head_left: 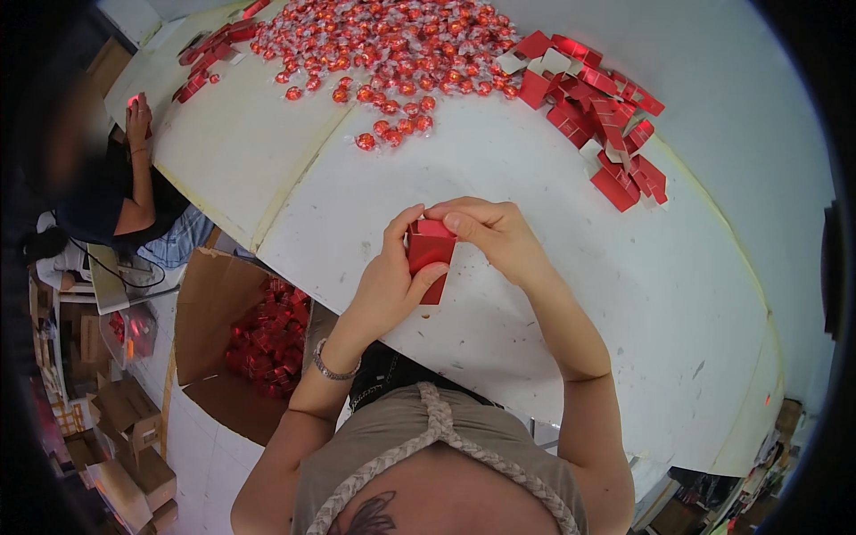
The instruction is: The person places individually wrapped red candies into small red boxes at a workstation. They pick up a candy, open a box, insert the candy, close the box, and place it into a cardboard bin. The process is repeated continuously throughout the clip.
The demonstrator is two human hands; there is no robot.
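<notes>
Over the near middle of the white table, a small red carton (432,252) is held upright between my hands. My left hand (390,278) wraps around its left side, with the thumb across the front and fingertips up by the top edge. At the upper right corner my right hand (489,234) pinches the top flap between thumb and fingers. The flap looks partly folded; whatever lies inside the carton is hidden. Farther off, a few red-wrapped round candies (392,132) lie loose in front of a big heap of candies (383,45).
Flattened and part-open red cartons (606,111) pile up at the back right. A large cardboard box (207,308) with red cartons in it stands below the table's left edge. At the far left, a co-worker's hand (138,122) holds something red. Brown boxes (134,415) stack at lower left.
</notes>
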